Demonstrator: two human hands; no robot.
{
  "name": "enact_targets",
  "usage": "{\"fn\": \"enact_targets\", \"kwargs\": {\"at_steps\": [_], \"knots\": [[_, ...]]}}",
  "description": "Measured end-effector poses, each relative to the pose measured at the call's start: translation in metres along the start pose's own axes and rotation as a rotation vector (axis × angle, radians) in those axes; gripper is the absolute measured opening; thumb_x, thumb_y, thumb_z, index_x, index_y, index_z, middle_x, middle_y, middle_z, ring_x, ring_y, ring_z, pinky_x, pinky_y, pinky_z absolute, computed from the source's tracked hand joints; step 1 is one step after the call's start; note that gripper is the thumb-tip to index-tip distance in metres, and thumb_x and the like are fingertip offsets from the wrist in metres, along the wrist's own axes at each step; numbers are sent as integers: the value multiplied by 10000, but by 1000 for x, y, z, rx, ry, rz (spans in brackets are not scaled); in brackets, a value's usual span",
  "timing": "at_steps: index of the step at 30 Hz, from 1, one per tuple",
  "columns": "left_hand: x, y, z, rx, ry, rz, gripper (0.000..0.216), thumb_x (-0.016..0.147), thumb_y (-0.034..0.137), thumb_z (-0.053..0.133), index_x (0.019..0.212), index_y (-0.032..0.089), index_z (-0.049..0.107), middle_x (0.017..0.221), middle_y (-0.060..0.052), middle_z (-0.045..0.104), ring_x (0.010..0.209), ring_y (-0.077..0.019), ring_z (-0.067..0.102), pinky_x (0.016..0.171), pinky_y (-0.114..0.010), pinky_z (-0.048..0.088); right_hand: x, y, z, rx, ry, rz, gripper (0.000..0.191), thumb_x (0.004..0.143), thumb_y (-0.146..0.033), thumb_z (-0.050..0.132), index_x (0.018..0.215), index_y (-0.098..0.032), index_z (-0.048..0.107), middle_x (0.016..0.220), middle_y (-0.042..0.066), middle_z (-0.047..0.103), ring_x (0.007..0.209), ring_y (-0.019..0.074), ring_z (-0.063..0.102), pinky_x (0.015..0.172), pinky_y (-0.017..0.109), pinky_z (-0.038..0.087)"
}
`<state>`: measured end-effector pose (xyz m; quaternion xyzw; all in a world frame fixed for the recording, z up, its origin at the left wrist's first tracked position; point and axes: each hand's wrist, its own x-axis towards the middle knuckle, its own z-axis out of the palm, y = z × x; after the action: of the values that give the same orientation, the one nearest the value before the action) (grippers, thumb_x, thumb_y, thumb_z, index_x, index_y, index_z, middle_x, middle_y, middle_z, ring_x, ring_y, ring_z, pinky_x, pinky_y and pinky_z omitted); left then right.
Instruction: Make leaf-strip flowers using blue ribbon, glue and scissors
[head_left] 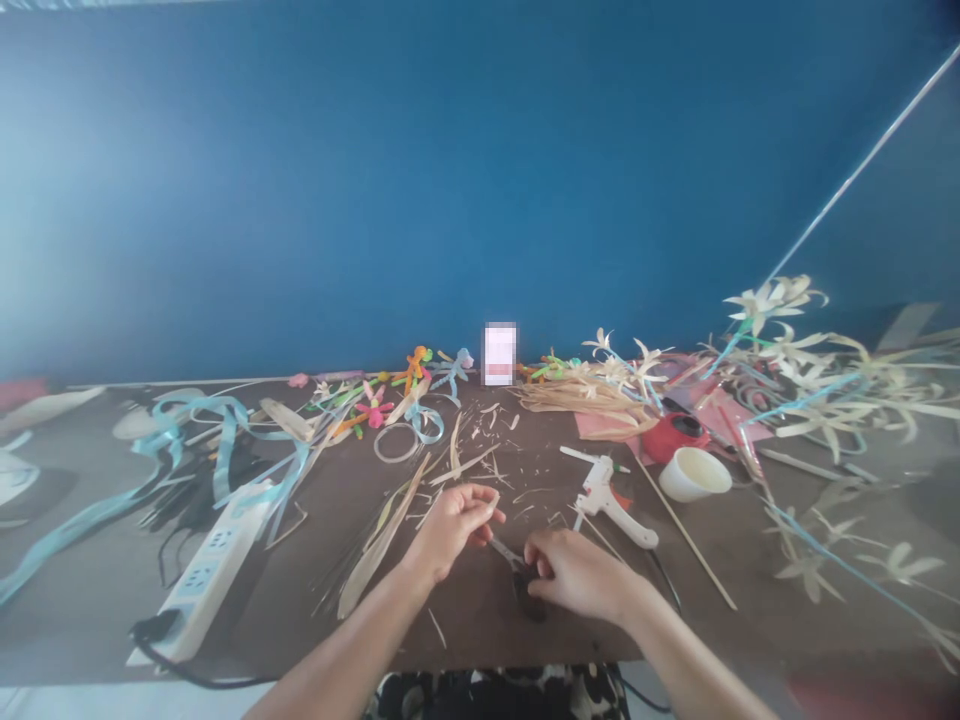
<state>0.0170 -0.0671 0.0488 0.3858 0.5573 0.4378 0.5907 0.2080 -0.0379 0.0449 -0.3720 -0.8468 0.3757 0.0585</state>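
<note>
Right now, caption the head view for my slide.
Right hand works scissors beside the left hand on a brown table strewn with straw strips, near a glue gun.

Nothing readable here tbh. The small card standing at the back of the table is blurred out, and the white power strip shows no lettering that can be made out

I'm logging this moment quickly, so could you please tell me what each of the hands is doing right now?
Left hand: closed, pinching a thin pale strip between its fingertips.
Right hand: closed on the dark handles of the scissors.
</note>
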Motion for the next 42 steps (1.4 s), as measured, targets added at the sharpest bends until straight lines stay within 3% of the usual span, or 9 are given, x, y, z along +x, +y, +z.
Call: {"fn": "enact_targets", "kwargs": {"at_steps": [6, 11, 14, 17, 22, 27, 34, 38, 42], "knots": [[1, -4, 3, 118, -4, 90, 124, 695, 244, 533, 783, 157, 542, 609, -12, 618, 469, -100, 512, 469, -208, 395, 18, -23, -14, 291, 359, 9, 148, 725, -296, 515, 814, -185, 555, 683, -7, 590, 567, 118, 510, 527, 209, 355], [-1, -3, 5, 235, -15, 150, 119, 692, 253, 541, 756, 157, 572, 541, 9, 578, 479, -107, 517, 473, -201, 374, 28, -26, -6, 442, 390, -11, 97, 700, -240, 534, 632, -172, 542, 581, -29, 541, 534, 99, 471, 505, 197, 334], [-3, -2, 4, 184, -27, 102, 138, 677, 280, 568, 711, 147, 584, 541, 8, 567, 470, -96, 500, 466, -198, 372, 32, -21, 0, 719, 345, 53, 136, 712, -248, 523, 602, -167, 515, 459, -60, 440, 417, 67, 387, 415, 179, 276], [-3, -4, 5, -4, -34, 3, 149, 658, 290, 599, 680, 144, 574, 529, 16, 549, 465, -90, 498, 444, -189, 374, 33, -15, 5, 1075, 278, 106, 162, 715, -279, 537, 607, -168, 492, 401, -85, 362, 347, 46, 308, 361, 170, 213], [-2, -7, 6, -391, 89, -117, 159, 622, 252, 645, 724, 158, 567, 673, 8, 578, 514, -75, 515, 401, -155, 364, 34, -10, 14, 1452, 306, 116, 174, 667, -291, 617, 636, -170, 496, 495, -73, 429, 353, 32, 323, 353, 167, 219], [-6, -6, 16, -391, 55, -106, 301, 603, 219, 661, 891, 170, 588, 785, -15, 588, 579, -87, 520, 400, -151, 376, 34, -12, 27, 1494, 417, 169, 199, 659, -328, 638, 661, -156, 539, 527, -55, 455, 372, 33, 318, 350, 170, 215], [-3, -3, 28, -351, 166, -9, 173, 631, 316, 624, 696, 160, 587, 640, 18, 568, 556, -88, 506, 429, -165, 374, 31, -20, 42, 1528, 417, 211, 264, 667, -387, 613, 610, -166, 480, 498, -63, 416, 356, 34, 284, 345, 175, 214], [-3, -2, 25, -205, 173, 11, 182, 649, 348, 590, 661, 167, 582, 556, 29, 540, 521, -99, 502, 429, -182, 378, 27, -20, 37, 1317, 377, 189, 247, 687, -385, 590, 653, -157, 502, 449, -76, 373, 361, 39, 281, 353, 171, 217], [-5, -1, 22, 17, 170, 84, 187, 661, 344, 575, 659, 158, 586, 572, 13, 539, 555, -121, 509, 445, -196, 400, 24, -22, 27, 1083, 467, 146, 211, 707, -363, 567, 723, -158, 520, 516, -65, 416, 403, 46, 314, 373, 170, 235]]}}
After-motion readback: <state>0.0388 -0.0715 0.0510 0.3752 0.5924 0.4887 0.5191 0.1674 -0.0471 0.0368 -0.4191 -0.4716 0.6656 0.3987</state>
